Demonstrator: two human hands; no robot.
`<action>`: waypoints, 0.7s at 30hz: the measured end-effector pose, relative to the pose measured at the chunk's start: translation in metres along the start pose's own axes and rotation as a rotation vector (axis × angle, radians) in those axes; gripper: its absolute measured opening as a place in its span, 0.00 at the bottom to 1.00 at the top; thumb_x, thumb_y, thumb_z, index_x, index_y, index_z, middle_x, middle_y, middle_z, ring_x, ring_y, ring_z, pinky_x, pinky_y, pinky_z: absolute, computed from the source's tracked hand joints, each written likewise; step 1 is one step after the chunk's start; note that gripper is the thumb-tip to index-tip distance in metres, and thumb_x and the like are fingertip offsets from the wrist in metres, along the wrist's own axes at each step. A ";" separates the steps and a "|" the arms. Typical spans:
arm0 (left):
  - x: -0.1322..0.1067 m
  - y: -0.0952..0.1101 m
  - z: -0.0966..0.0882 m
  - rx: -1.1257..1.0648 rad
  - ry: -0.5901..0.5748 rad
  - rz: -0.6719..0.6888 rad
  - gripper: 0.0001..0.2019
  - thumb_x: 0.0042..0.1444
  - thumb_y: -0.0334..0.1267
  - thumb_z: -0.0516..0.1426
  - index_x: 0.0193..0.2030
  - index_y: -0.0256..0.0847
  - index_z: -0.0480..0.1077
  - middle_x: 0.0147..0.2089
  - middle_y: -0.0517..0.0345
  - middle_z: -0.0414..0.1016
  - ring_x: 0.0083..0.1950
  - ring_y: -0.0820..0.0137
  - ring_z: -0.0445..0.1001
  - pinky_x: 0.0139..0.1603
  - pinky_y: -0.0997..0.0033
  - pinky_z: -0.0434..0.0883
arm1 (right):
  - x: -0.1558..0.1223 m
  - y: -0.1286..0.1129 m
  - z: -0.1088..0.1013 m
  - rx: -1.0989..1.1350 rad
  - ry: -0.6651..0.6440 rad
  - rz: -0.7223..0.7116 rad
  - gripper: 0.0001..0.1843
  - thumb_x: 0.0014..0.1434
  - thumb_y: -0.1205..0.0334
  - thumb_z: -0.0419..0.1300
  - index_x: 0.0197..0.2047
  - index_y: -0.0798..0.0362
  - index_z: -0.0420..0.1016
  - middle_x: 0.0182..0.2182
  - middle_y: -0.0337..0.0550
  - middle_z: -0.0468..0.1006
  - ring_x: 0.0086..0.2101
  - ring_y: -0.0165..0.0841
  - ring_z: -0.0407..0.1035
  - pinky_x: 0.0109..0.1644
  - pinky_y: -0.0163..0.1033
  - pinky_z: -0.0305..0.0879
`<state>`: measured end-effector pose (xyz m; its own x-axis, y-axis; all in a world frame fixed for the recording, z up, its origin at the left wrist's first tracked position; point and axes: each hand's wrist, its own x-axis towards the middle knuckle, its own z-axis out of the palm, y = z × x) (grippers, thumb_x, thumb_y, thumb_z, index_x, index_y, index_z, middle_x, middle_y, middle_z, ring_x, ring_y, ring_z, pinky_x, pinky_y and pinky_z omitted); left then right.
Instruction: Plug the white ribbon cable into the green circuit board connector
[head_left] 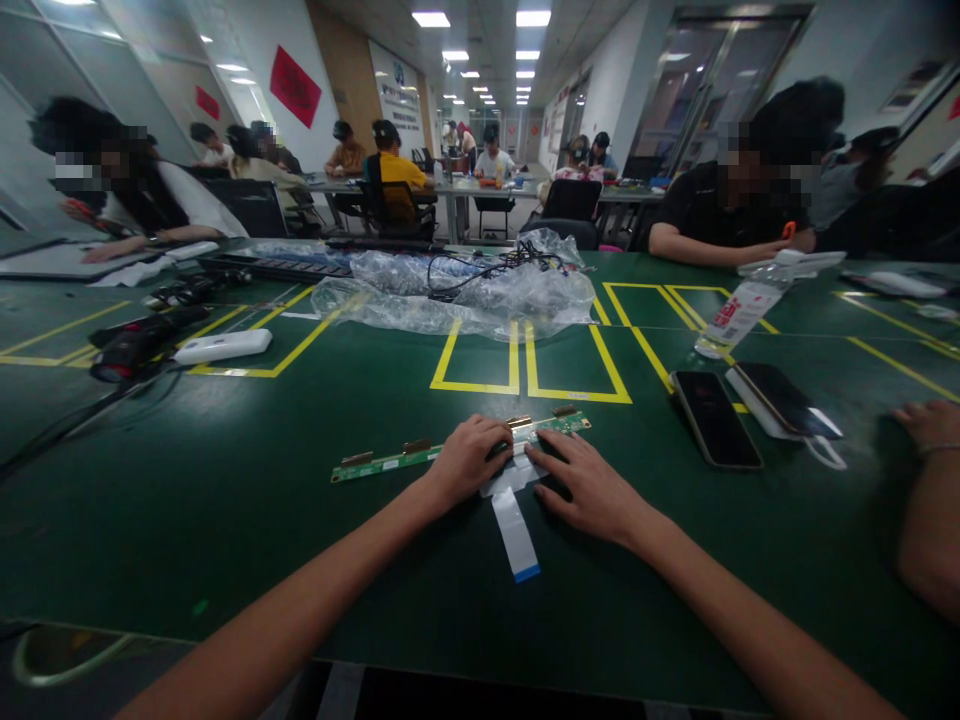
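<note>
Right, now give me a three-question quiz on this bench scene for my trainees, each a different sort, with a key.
1. True or false: the clear plastic wrap lies farther from the camera than the green circuit board.
2. What colour is the near tip of the white ribbon cable? A red, B blue, C yellow.
3. Which is nearer the water bottle: the left hand or the right hand at the board?

Key: 1 true; 2 B; 3 right hand.
</note>
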<state>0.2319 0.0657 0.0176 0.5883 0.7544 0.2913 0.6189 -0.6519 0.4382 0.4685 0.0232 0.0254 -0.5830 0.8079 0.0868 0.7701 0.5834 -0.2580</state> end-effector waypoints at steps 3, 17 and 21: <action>0.001 0.000 0.000 0.017 -0.003 -0.002 0.06 0.63 0.35 0.56 0.45 0.41 0.73 0.50 0.53 0.76 0.50 0.63 0.69 0.50 0.61 0.68 | 0.001 0.000 0.002 -0.007 0.014 -0.003 0.30 0.66 0.51 0.54 0.69 0.48 0.62 0.69 0.55 0.57 0.67 0.50 0.52 0.69 0.61 0.48; 0.001 0.000 0.003 0.038 0.016 -0.009 0.05 0.64 0.35 0.56 0.43 0.41 0.73 0.50 0.53 0.77 0.48 0.64 0.69 0.50 0.61 0.68 | 0.003 -0.002 0.002 -0.044 0.036 -0.001 0.30 0.65 0.51 0.54 0.68 0.49 0.63 0.68 0.55 0.59 0.65 0.51 0.54 0.66 0.61 0.52; 0.001 -0.001 0.004 0.032 0.027 0.017 0.07 0.64 0.35 0.55 0.45 0.41 0.74 0.50 0.53 0.77 0.49 0.64 0.70 0.50 0.61 0.68 | 0.005 -0.001 -0.002 -0.021 0.044 0.005 0.30 0.65 0.51 0.54 0.68 0.50 0.63 0.67 0.55 0.62 0.64 0.50 0.56 0.65 0.60 0.54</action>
<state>0.2343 0.0671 0.0140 0.5846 0.7448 0.3218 0.6255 -0.6663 0.4059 0.4652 0.0268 0.0279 -0.5672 0.8135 0.1282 0.7786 0.5804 -0.2385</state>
